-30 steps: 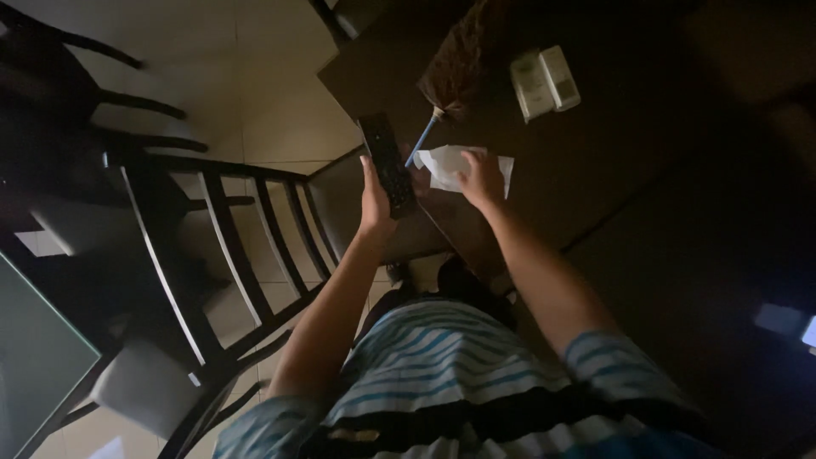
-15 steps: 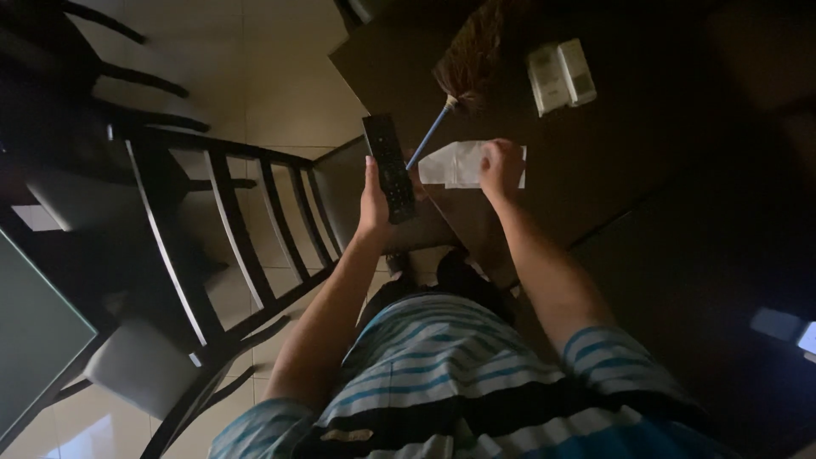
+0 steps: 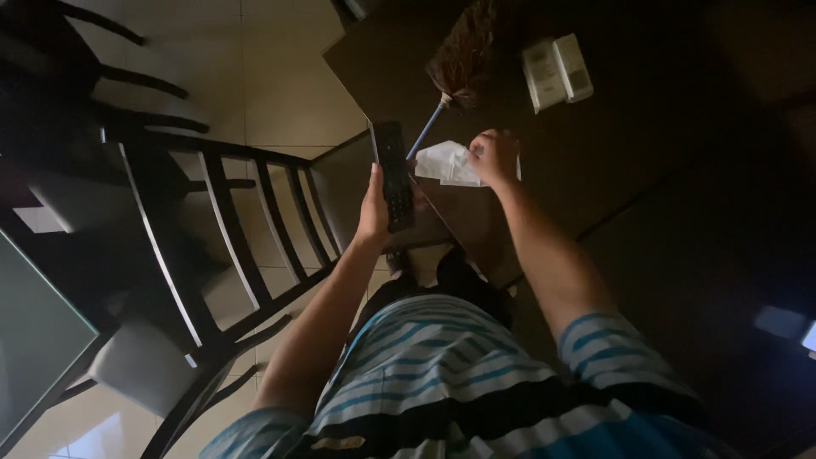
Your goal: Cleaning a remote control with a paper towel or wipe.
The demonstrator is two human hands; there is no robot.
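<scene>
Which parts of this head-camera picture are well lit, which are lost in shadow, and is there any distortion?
Head view: dim overall; the pale floor tiles and white cloth are brightest; the dark table swallows detail; the remote control in the left hand is barely readable; chair slats bow from wide-angle distortion.

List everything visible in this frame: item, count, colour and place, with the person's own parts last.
black remote control: 1, black, held upright in the left hand
white cloth: 1, white, on the table under the right hand
feather duster with blue handle: 1, brown and blue, on the table beyond the cloth
white boxes: 2, white, far side of the table
dark wooden table: 1, dark brown
dark slatted chair: 1, left
left hand: 1
right hand: 1, gripping the cloth
</scene>
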